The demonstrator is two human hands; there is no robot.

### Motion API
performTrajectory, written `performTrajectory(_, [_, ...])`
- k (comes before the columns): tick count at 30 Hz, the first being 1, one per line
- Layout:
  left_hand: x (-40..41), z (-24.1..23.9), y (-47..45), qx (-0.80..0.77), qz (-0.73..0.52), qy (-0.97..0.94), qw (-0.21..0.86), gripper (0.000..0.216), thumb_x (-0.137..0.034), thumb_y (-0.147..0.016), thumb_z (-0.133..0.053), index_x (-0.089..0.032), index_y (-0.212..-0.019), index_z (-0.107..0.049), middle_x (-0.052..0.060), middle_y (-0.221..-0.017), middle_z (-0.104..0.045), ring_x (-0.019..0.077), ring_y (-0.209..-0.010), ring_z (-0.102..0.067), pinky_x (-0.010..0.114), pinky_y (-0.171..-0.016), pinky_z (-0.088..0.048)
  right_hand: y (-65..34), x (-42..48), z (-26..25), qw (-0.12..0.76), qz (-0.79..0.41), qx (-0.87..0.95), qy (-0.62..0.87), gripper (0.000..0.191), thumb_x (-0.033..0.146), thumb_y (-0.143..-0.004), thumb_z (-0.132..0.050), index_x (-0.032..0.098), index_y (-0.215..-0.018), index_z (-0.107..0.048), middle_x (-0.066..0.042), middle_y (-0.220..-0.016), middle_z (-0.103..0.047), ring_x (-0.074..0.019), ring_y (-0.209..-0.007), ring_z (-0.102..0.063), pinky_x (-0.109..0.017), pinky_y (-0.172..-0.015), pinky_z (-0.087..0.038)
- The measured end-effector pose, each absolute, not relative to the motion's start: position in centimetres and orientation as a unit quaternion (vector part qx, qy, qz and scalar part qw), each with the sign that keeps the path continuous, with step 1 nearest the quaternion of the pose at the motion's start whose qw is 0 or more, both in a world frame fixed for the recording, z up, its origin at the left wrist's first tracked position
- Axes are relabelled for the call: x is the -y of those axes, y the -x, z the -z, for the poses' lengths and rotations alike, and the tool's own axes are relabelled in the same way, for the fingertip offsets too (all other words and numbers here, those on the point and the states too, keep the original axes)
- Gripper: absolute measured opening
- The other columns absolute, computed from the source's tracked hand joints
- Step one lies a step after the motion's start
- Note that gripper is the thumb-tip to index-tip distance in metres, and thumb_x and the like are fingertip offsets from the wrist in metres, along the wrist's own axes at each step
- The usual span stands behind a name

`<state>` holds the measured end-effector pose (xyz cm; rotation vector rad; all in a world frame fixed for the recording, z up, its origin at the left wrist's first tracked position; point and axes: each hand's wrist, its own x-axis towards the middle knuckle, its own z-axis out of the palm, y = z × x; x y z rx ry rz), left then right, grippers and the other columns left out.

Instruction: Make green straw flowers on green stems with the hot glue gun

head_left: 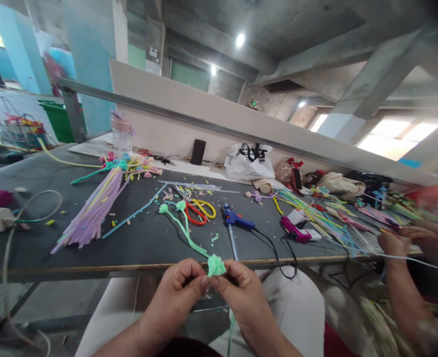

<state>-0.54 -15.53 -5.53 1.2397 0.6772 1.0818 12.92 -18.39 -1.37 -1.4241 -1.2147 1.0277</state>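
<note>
A mint-green flower-like cluster of pipe cleaner (216,266) is pinched at its base between both hands, just in front of the table edge. My left hand (178,292) grips it from the left with thumb and forefinger. From the other side, my right hand (243,290) closes thumb and fingers on it; a green strand hangs beneath that hand. Beyond them lie green pipe-cleaner stems (187,229) with small curled heads. Scissors (200,212) with red and yellow handles rest behind these. A blue glue gun (239,220) with a clear glue stick lies to the right.
Left on the grey table (140,248) is a bundle of lilac pipe cleaners (92,210). A magenta glue gun (297,230) and its cord lie right. A bottle (122,139), phone (198,151) and plastic bag (249,163) stand behind. A co-worker's hands (393,243) are at far right.
</note>
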Motion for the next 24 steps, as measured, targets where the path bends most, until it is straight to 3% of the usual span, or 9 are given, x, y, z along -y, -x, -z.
performTrajectory(6, [15.8, 5.7, 0.8, -0.362, -0.493, -0.656, 0.441, 0.016, -0.021, -0.075, -0.052, -0.016, -0.06, -0.053, -0.001, -0.057, -0.051, 0.0108, -0.056, -0.045, 0.021, -0.055, -0.037, -13.2, 18.5, 1.7, 0.455, -0.349, 0.536, 0.619, 0.02, 0.024, -0.06, -0.067, 0.016, -0.049, -0.053, 0.003, -0.053, -0.046, -0.0123, -0.057, -0.041, -0.024, -0.055, -0.032])
performTrajectory(17, [15.6, 5.5, 0.2, -0.372, -0.53, -0.673, 0.357, 0.011, -0.021, -0.078, -0.054, -0.017, -0.071, -0.062, 0.0, -0.065, -0.064, 0.0114, -0.06, -0.058, 0.02, -0.057, -0.046, -13.8, 17.8, 0.5, 0.422, -0.361, 0.563, 0.613, 0.009, 0.025, -0.066, -0.062, 0.016, -0.067, -0.061, 0.002, -0.061, -0.051, -0.0128, -0.057, -0.048, -0.024, -0.053, -0.038])
performTrajectory(24, [15.5, 5.5, 0.3, -0.347, -0.564, -0.697, 0.276, 0.01, -0.012, -0.077, -0.054, -0.017, -0.07, -0.06, 0.0, -0.066, -0.065, 0.0101, -0.059, -0.06, 0.019, -0.058, -0.047, -13.6, 17.5, 0.6, 0.408, -0.381, 0.543, 0.628, 0.017, 0.03, -0.062, -0.062, 0.015, -0.058, -0.055, 0.003, -0.054, -0.047, -0.0109, -0.054, -0.04, -0.024, -0.052, -0.032])
